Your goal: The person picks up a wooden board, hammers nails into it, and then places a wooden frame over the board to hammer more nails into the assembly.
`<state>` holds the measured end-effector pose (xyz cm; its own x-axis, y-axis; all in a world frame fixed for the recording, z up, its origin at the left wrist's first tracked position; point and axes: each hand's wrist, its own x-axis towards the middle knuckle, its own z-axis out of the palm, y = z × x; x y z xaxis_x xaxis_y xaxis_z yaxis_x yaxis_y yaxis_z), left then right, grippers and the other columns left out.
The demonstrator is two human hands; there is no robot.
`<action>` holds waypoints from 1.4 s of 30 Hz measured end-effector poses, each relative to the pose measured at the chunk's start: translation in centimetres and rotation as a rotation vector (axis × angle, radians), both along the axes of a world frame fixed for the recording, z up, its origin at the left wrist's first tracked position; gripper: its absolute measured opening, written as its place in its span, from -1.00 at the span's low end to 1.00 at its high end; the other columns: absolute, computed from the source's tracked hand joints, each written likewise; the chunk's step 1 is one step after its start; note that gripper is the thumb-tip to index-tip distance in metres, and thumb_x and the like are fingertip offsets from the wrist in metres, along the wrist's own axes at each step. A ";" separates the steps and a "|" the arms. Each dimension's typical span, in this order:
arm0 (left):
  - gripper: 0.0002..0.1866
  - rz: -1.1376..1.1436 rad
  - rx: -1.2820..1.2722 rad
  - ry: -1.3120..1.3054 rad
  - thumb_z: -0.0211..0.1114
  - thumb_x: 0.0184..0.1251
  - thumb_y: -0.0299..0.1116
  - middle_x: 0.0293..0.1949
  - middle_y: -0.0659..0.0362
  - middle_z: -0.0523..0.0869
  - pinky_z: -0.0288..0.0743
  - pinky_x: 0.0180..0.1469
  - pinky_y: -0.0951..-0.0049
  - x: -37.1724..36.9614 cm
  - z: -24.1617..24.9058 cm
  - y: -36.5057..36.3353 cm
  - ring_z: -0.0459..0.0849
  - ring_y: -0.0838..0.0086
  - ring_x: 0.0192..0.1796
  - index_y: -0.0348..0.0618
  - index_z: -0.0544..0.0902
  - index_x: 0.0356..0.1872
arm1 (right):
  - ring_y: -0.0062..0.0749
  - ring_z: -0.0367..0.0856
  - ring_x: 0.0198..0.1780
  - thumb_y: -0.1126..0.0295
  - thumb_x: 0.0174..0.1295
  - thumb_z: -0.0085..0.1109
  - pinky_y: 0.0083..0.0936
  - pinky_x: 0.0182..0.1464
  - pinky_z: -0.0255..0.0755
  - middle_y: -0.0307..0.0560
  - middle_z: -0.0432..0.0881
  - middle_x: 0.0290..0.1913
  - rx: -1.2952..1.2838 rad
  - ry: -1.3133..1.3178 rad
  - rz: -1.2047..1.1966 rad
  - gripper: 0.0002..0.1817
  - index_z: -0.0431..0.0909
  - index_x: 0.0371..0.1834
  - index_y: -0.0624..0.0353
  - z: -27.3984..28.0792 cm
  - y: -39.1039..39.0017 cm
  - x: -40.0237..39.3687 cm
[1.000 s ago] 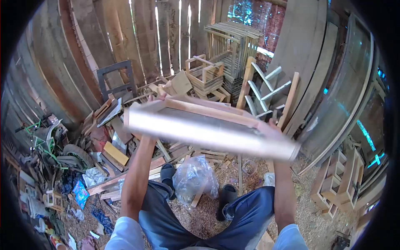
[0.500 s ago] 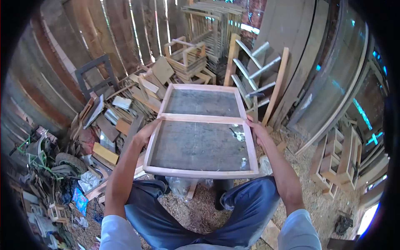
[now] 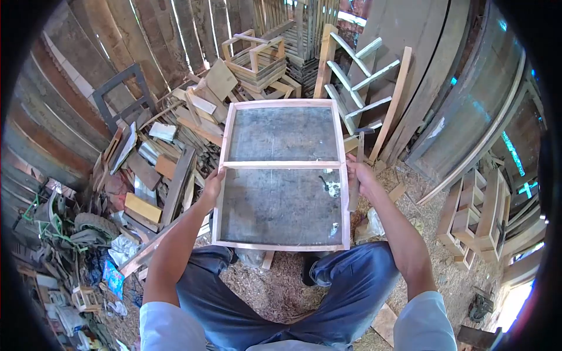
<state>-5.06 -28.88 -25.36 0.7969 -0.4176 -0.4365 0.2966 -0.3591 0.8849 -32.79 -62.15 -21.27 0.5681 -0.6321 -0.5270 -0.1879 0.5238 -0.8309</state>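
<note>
A light wooden frame (image 3: 281, 165) with one crossbar lies level in front of me, above my knees. A dark, worn surface (image 3: 275, 205) with white spots near its right side shows through both openings. My left hand (image 3: 212, 186) grips the left rail near the crossbar, its fingers partly hidden by the wood. On the opposite rail, at about the same height, my right hand (image 3: 361, 177) is closed with its fingertips at the frame's edge. Close beside that hand is a hammer (image 3: 361, 139), its head pointing away from me and part of its handle covered.
Scrap wood (image 3: 158, 169) is heaped at the left. Small wooden frames (image 3: 254, 64) are stacked at the back. A rack with slanted pale slats (image 3: 357, 82) leans behind the bench. Wooden shelf units (image 3: 477, 216) stand at the right. Shavings (image 3: 281, 292) cover the floor.
The wooden frame has turned slightly and now sits straighter, its near right corner shifted left. More of the hammer shows beside my right hand. My view has tilted down a little.
</note>
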 end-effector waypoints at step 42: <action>-0.69 -0.109 0.403 -0.776 0.20 0.19 -0.20 -0.27 -0.18 0.68 0.50 -0.07 0.08 1.1 0.5 -5.0 0.65 -0.07 -0.14 -0.25 0.64 -0.22 | -0.38 0.45 0.10 0.27 0.32 0.16 -0.46 0.19 0.27 0.00 0.54 0.11 -0.333 0.097 -0.094 -0.49 0.38 0.26 0.32 -0.3 -2.7 2.4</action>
<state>-4.00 -33.87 -24.85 0.8944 -0.4399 0.0808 -0.3901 -0.6789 0.6220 -30.35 -64.81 -21.54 0.4564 -0.8254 -0.3324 -0.2383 0.2466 -0.9394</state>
